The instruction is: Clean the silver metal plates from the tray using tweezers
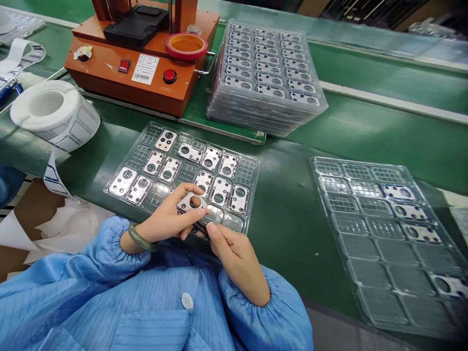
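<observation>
Left hand [170,217] pinches 1 silver rectangular metal plate [185,203]; right hand [236,253] just beside it, can't tell its grip.

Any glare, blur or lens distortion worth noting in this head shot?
Head view: bright glints on the clear tray at frame right and soft reflections on the green bench; head view: the left hand, right hand and metal plate look fairly sharp; head view: the lower right corner darkens and looks soft and stretched, likely wide-lens distortion.
</observation>
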`<move>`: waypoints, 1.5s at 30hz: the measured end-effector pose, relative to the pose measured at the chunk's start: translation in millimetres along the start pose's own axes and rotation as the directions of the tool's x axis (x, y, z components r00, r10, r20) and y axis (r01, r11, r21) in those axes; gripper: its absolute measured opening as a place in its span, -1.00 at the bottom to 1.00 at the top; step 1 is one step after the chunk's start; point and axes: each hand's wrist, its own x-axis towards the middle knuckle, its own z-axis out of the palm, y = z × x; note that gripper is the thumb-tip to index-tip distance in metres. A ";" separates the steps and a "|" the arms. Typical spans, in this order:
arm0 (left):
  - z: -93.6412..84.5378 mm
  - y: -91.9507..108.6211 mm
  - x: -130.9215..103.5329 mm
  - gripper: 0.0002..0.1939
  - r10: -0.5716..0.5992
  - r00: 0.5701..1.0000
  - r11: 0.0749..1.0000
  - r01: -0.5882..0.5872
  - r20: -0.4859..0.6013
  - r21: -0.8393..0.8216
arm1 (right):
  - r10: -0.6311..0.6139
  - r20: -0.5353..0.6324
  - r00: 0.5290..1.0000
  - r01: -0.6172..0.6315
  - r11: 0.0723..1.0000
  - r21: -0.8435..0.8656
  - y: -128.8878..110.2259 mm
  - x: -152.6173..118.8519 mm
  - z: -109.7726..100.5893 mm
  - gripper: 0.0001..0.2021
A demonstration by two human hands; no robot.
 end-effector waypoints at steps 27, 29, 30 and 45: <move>-6.2 -6.9 3.1 -0.59 0.031 0.997 0.974 -0.013 0.076 -0.226 | -0.217 -0.193 0.957 0.195 0.973 -0.124 1.0 -5.9 5.3 -0.79; -7.0 -9.0 4.4 -0.57 0.036 0.996 0.961 -0.012 0.083 -0.277 | -0.305 -0.194 0.932 0.273 0.946 -0.174 0.3 -6.6 6.4 -0.87; -7.1 -9.4 4.9 -0.56 0.035 0.995 0.956 -0.008 0.089 -0.295 | -0.333 -0.198 0.922 0.296 0.935 -0.194 -0.2 -6.9 6.9 -0.91; -6.2 -3.3 4.3 -0.36 0.020 0.991 0.943 0.026 0.133 -0.331 | 0.109 -0.073 0.991 -0.077 0.932 0.355 -1.3 -0.6 6.4 -0.67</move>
